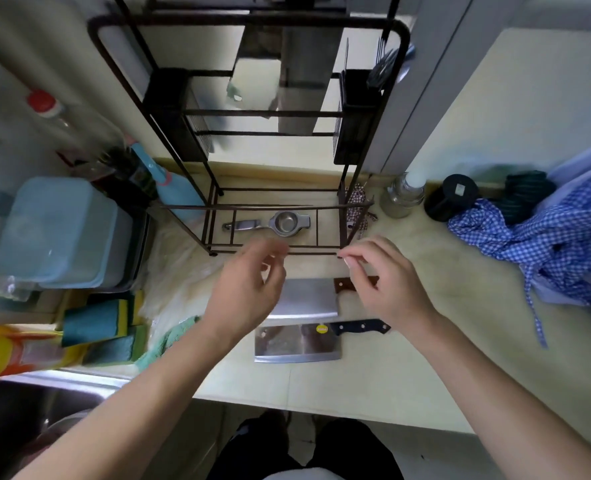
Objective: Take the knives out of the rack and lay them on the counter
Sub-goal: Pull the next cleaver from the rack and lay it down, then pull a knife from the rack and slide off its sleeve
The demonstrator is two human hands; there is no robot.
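Observation:
Two cleavers lie flat on the pale counter (373, 375) in front of the black wire rack (252, 112). The far cleaver (307, 297) has a brown wooden handle, partly hidden under my right hand. The near cleaver (297, 342) has a black riveted handle pointing right and a yellow sticker on its blade. My left hand (249, 289) hovers above the far blade, blurred, fingers loosely curled and holding nothing. My right hand (384, 282) hovers over the wooden handle with thumb and forefinger close together and nothing between them.
A metal strainer (280, 223) lies inside the rack's base. Blue plastic tubs (62, 233) and sponges (103, 327) crowd the left, with a sink (27, 417) at the lower left. A blue checked cloth (546, 244), a black jar (451, 197) and a glass jar (403, 197) sit at the right.

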